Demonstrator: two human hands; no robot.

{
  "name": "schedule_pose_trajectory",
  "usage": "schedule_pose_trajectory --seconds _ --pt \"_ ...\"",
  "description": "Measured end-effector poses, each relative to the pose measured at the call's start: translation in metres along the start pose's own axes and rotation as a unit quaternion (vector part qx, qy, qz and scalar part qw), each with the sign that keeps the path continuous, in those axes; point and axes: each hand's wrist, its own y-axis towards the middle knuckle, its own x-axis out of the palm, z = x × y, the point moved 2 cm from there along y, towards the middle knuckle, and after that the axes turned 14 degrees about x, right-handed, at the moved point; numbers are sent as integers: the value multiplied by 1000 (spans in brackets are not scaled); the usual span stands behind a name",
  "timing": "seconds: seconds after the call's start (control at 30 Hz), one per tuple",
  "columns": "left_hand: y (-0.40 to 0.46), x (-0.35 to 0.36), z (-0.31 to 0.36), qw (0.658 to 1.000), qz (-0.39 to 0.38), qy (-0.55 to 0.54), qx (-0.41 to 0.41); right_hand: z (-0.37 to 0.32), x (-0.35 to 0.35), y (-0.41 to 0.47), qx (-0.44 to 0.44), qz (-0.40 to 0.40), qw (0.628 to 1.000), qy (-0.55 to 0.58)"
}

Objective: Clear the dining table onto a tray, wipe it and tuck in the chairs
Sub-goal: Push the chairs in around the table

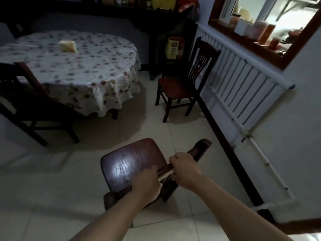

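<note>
Both hands on the near chair [132, 164], low at 6 o'clock on open tile: the left hand [147, 184] and right hand [185, 168] curl round its backrest top. Bare floor lies between it and the table [73, 66] at 10 o'clock. A second chair [184, 84] stands apart at 1 o'clock by the radiator [243, 87]; a third [29, 101], at 9, is dim and cut off.

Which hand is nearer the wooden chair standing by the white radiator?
Right. The right hand grips the near chair's backrest closer to that chair; the left hand grips farther away.
</note>
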Motion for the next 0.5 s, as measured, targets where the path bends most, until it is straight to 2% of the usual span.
schedule_pose_trajectory --seconds 0.2,0.5 --pt "5 1 0 997 45 41 -38 10 9 21 -100 9 994 -48" --pt "3 4 13 989 67 106 -76 19 10 41 -234 12 971 -36"
